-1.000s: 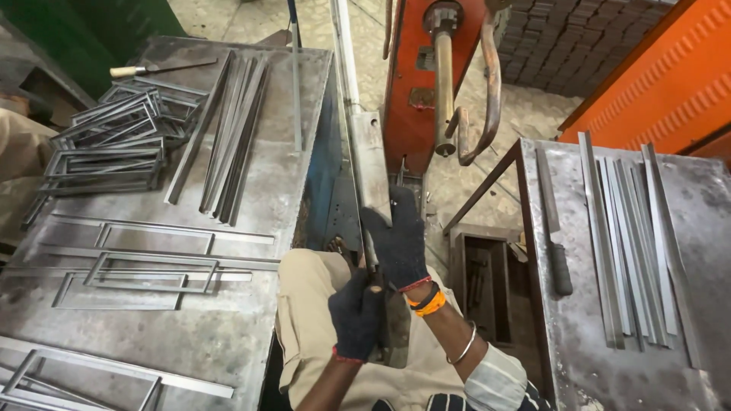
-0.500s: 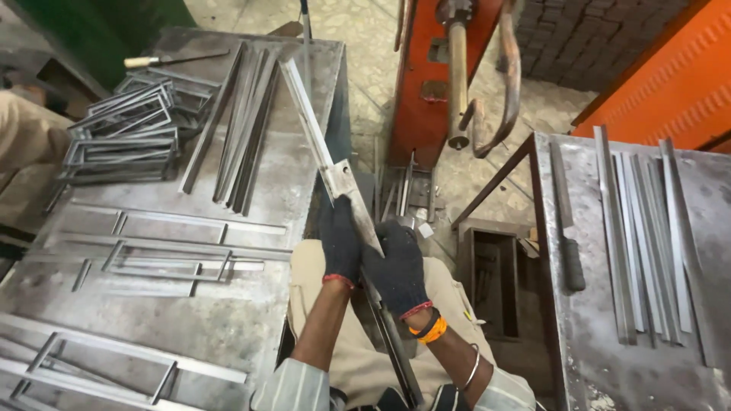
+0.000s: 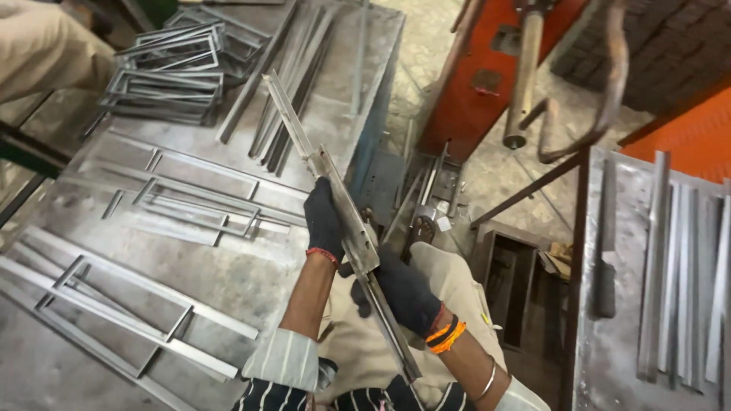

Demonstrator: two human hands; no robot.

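Steel strip [image 3: 346, 221], long and narrow, runs on a slant from the lower right, near the person's lap, up and to the left, its far tip reaching out over the left worktop [image 3: 228, 281] toward the loose bars [image 3: 285, 99] lying there. Its long axis is diagonal and it is held in the air, just off the worktop's right edge, not resting on it. The left hand [image 3: 324, 224], in a dark glove, has its fingers clenched around the strip about midway along; the right hand [image 3: 403, 293], also gloved, has its fingers wrapped around the strip just below that, the two hands close together. Welded rectangular frames [image 3: 198, 202] lie flat across the worktop's middle and near left corner, and a stack of frames [image 3: 164, 76] sits at its far left. Between the left worktop's right edge and a second worktop [image 3: 601, 380] at the right lies an open gap, where an orange machine [image 3: 487, 68] stands at the far end. More bars [image 3: 678, 281] lie lengthwise on that second worktop.
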